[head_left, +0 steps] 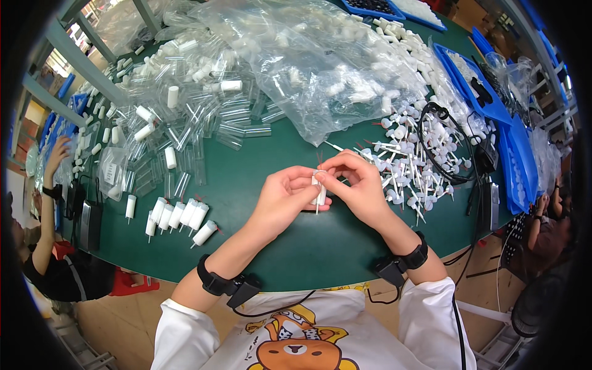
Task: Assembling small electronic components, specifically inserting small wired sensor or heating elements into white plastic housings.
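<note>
Over the green table (277, 246), both of my hands meet around a small white cylinder (320, 192) with thin wires at its top and a thin pin pointing down. My left hand (285, 196) is closed on its body from the left. From the right, the thumb and fingers of my right hand (356, 185) pinch its upper end; fingers partly hide it. To the left stands a row of similar white cylinders (176, 214), several with red wires and pins. Right of my hands lies a heap of white round-headed pieces with thin stems (422, 157).
Clear tubes (185, 120) and loose white cylinders (172, 97) lie at the back left. A large clear plastic bag (327, 68) covers the back middle. A black cable (425, 139) loops over the right heap. Blue trays (518, 163) line the right edge. A person (46, 246) works at left.
</note>
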Demonstrator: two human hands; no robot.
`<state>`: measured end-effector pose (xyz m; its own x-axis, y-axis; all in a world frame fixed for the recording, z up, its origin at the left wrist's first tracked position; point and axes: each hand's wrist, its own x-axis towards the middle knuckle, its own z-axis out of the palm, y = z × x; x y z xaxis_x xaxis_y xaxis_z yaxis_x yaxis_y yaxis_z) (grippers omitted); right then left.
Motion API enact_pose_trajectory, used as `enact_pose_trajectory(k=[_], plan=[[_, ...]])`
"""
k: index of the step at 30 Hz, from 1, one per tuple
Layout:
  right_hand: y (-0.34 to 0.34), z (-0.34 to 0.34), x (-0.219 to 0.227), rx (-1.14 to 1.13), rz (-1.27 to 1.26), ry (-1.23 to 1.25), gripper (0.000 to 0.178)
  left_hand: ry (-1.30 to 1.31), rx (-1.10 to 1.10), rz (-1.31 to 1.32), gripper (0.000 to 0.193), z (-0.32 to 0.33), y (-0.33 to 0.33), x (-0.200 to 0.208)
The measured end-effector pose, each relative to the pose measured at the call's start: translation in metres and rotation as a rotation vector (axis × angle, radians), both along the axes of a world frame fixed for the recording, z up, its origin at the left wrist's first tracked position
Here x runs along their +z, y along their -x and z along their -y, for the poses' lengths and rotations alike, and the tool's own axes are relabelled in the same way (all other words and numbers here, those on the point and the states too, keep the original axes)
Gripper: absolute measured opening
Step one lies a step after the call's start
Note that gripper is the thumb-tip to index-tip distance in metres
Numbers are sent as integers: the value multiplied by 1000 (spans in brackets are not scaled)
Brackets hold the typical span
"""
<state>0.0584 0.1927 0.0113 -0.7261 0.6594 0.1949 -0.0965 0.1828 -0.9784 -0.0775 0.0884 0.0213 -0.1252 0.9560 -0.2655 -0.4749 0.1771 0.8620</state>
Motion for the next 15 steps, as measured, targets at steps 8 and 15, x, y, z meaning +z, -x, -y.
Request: enact_pose_trajectory(k=[8,15], plan=[[0,-2,4,150,-39,358,19,-89,58,-70,21,0,5,-2],[-3,-8,2,78,-56,239,21,-67,79,-84,16,-4,7,0]])
